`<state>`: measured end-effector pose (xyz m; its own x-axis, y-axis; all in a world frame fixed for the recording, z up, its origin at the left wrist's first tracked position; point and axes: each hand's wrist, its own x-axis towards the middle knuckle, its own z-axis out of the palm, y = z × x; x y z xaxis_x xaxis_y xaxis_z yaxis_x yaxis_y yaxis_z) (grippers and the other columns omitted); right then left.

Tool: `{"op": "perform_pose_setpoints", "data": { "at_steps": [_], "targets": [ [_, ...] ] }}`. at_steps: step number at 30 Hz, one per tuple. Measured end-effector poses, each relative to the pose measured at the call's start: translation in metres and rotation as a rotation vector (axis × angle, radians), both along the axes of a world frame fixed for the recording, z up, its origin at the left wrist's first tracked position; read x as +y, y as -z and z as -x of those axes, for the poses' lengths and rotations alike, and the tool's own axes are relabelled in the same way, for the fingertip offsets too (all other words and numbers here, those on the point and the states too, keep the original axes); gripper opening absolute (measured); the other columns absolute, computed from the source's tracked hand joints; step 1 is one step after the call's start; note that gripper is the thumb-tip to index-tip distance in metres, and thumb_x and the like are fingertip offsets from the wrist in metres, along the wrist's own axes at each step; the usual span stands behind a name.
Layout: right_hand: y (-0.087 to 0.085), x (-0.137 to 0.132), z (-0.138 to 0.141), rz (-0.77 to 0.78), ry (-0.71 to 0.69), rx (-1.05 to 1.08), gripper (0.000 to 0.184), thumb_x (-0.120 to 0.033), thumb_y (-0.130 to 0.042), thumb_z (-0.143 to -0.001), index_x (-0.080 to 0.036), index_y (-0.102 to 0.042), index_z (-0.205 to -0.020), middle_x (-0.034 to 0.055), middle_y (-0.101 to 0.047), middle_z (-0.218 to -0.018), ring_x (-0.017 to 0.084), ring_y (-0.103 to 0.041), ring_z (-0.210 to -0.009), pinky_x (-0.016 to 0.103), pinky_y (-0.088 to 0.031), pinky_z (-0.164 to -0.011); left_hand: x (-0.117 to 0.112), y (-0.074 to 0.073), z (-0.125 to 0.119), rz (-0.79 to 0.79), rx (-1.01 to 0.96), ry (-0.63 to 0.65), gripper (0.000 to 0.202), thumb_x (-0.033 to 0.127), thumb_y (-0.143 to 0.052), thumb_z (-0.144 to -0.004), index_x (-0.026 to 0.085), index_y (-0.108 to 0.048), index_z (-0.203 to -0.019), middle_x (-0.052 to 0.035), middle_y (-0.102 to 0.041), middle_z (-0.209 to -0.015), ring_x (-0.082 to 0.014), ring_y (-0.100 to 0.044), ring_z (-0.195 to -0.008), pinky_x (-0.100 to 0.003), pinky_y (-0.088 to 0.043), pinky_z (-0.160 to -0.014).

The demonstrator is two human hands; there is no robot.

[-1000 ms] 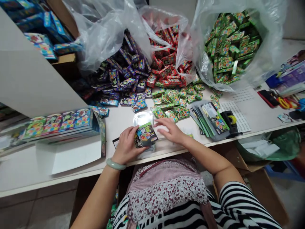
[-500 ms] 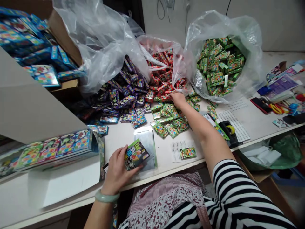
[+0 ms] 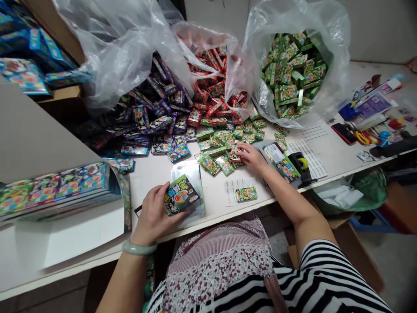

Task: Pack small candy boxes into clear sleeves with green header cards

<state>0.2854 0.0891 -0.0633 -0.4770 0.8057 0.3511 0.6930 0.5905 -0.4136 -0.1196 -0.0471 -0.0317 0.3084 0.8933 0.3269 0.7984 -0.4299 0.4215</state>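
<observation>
Picking stage: left hand (image 3: 153, 215) grips the dark printed packet (image 3: 180, 200) at its fingertips, atop a clear sleeve (image 3: 193, 174) on the bench (image 3: 215, 208). Right hand (image 3: 253, 157), farther forward, pinches a small red box (image 3: 235, 153) beside the loose green boxes (image 3: 211, 163) to its left

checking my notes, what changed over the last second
The right hand moved away from the printed card, reached out to the red boxes, then drew back over the green boxes, apparently with a small red box in its fingers. The left hand kept holding the printed card.
</observation>
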Motion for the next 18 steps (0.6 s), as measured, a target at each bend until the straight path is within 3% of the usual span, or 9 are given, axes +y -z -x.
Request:
{"op": "perform_pose_setpoints", "data": {
  "at_steps": [2, 4, 7, 8, 10, 13, 18],
  "targets": [
    [0.005, -0.006, -0.004, 0.055, 0.002, -0.039, 0.037, -0.011, -0.046, -0.087, -0.02, -0.068, -0.116, 0.0133, -0.058, -0.137, 0.023, -0.047, -0.136, 0.052, -0.04, -0.112, 0.002, -0.001, -0.004, 0.006, 0.001, 0.012, 0.087, 0.06, -0.07, -0.077, 0.018, -0.036, -0.146, -0.017, -0.052, -0.123, -0.0365, -0.055, -0.114, -0.055, -0.049, -0.1],
    [0.003, -0.007, -0.003, 0.077, 0.046, -0.053, 0.04, -0.018, -0.053, -0.088, -0.019, -0.062, -0.127, 0.0152, -0.051, -0.146, 0.026, -0.04, -0.142, 0.055, -0.033, -0.116, 0.004, -0.003, -0.008, 0.004, 0.009, 0.024, 0.087, 0.058, -0.07, -0.077, 0.018, -0.036, -0.147, -0.0172, -0.051, -0.123, -0.0368, -0.054, -0.114, -0.055, -0.049, -0.1],
    [-0.005, -0.004, 0.005, 0.178, 0.173, -0.112, 0.071, -0.037, -0.073, -0.078, -0.019, -0.048, -0.143, 0.0197, -0.036, -0.156, 0.035, -0.027, -0.148, 0.06, -0.027, -0.117, 0.005, -0.006, -0.013, -0.011, 0.026, 0.047, 0.087, 0.058, -0.069, -0.078, 0.017, -0.035, -0.147, -0.0181, -0.05, -0.124, -0.0371, -0.053, -0.115, -0.055, -0.049, -0.099],
    [-0.008, -0.004, 0.009, 0.214, 0.204, -0.125, 0.079, -0.039, -0.077, -0.075, -0.018, -0.047, -0.144, 0.0209, -0.036, -0.156, 0.036, -0.028, -0.147, 0.059, -0.028, -0.116, 0.005, -0.006, -0.015, -0.012, 0.029, 0.051, 0.088, 0.058, -0.069, -0.078, 0.017, -0.035, -0.147, -0.0179, -0.05, -0.125, -0.0369, -0.053, -0.115, -0.055, -0.048, -0.1],
    [-0.014, -0.007, 0.016, 0.232, 0.223, -0.104, 0.077, -0.037, -0.078, -0.073, -0.015, -0.049, -0.141, 0.0216, -0.043, -0.149, 0.035, -0.039, -0.141, 0.055, -0.033, -0.115, 0.004, -0.007, -0.018, 0.001, 0.032, 0.047, 0.088, 0.059, -0.07, -0.077, 0.018, -0.035, -0.146, -0.0174, -0.05, -0.125, -0.0367, -0.053, -0.116, -0.055, -0.048, -0.1],
    [-0.031, -0.024, 0.03, 0.117, 0.148, 0.036, 0.07, -0.038, -0.077, -0.073, -0.014, -0.053, -0.134, 0.0195, -0.051, -0.138, 0.032, -0.047, -0.131, 0.051, -0.037, -0.112, 0.003, -0.008, -0.02, 0.027, 0.025, 0.028, 0.091, 0.058, -0.073, -0.074, 0.018, -0.035, -0.146, -0.0173, -0.05, -0.126, -0.0364, -0.052, -0.117, -0.054, -0.047, -0.101],
    [-0.075, -0.067, 0.065, 0.003, -0.129, 0.109, 0.078, -0.053, -0.074, -0.076, -0.025, -0.044, -0.142, 0.0139, -0.046, -0.139, 0.034, -0.043, -0.132, 0.055, -0.036, -0.113, 0.003, -0.008, -0.024, 0.043, -0.001, 0.004, 0.096, 0.054, -0.079, -0.069, 0.02, -0.033, -0.146, -0.0164, -0.048, -0.13, -0.0357, -0.05, -0.122, -0.053, -0.045, -0.105]
  ]
}}
